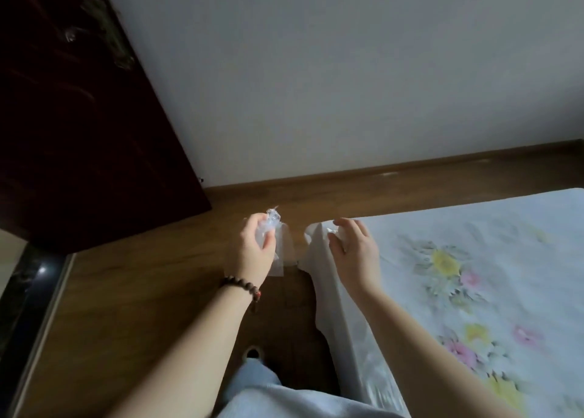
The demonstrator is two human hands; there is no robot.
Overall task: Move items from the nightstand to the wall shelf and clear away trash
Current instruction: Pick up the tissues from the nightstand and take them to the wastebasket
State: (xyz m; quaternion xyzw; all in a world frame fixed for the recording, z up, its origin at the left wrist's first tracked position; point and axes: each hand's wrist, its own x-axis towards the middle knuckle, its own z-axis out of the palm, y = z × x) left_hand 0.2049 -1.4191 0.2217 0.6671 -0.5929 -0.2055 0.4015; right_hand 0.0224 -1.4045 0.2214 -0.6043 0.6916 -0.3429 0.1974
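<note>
My left hand (254, 251), with a bead bracelet on the wrist, grips a piece of crumpled clear plastic wrap (272, 225); a thin clear sheet hangs down from it over the floor. My right hand (352, 247) hovers at the corner of the bed (410, 234), fingers loosely spread, with a small bit of clear plastic (332, 230) at the fingertips. Whether the fingers pinch that bit is unclear. Neither the nightstand nor the wall shelf is in view.
A bed with a white flowered cover fills the right side. Brown wooden floor (142, 291) runs between bed and a dark wooden door (79, 117) at left. A plain white wall (316, 70) stands ahead. A dark threshold strip (28, 291) lies at far left.
</note>
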